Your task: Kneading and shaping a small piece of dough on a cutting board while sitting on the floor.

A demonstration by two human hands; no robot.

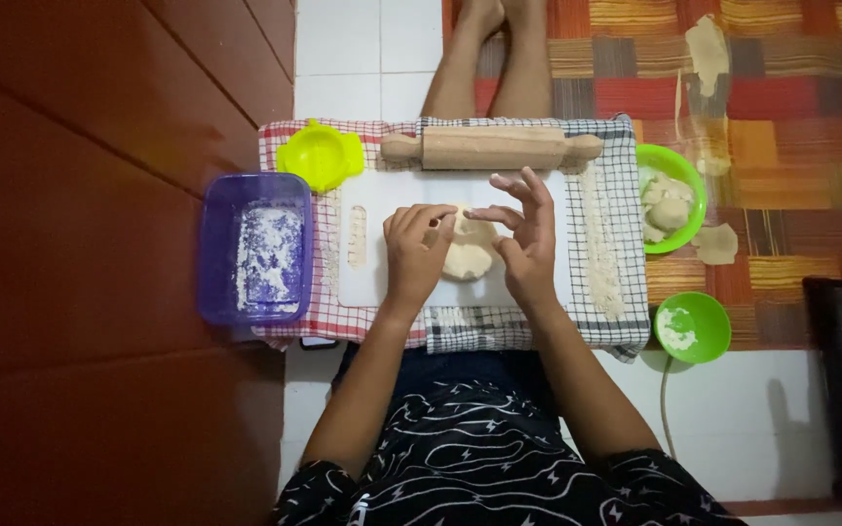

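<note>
At centre of the white cutting board (pixel 382 195), a pale dough piece (pixel 470 251) lies between both hands, its long axis running from the far edge toward the near edge. Left hand (pixel 417 248): fingers curled, tips pinching the dough's left rim. Right hand (pixel 528 239): fingers spread, thumb and forefinger touching the upper right rim; grip light, not closed. Both hands equally near. Wooden rolling pin (pixel 491 147) lies crosswise along the far edge, apart from the dough.
</note>
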